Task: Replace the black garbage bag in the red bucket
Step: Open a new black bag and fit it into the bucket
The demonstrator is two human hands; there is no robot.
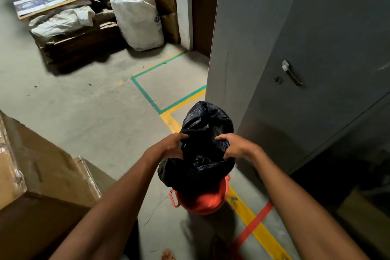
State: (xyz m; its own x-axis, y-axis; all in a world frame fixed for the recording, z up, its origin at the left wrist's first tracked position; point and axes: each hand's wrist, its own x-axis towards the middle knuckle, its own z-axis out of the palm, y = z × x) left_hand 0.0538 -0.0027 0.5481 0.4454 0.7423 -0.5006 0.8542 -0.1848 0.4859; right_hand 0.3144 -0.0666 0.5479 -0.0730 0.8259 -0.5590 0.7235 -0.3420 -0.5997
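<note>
A red bucket [202,201] with a side handle stands on the concrete floor beside yellow and red tape lines. Above it I hold a black garbage bag [205,133], bunched and crumpled, its lower part hanging down over the bucket's mouth and hiding most of the inside. My left hand [171,145] grips the bag's left edge. My right hand [234,146] grips its right edge. Both hands sit above the bucket, about a bag's width apart.
A grey metal cabinet [306,48] with a handle stands close on the right. Cardboard boxes [42,164] sit at the lower left. A white sack [137,21] and stacked pallets with wrapped goods [63,21] lie at the back left. Green tape [147,95] marks the floor.
</note>
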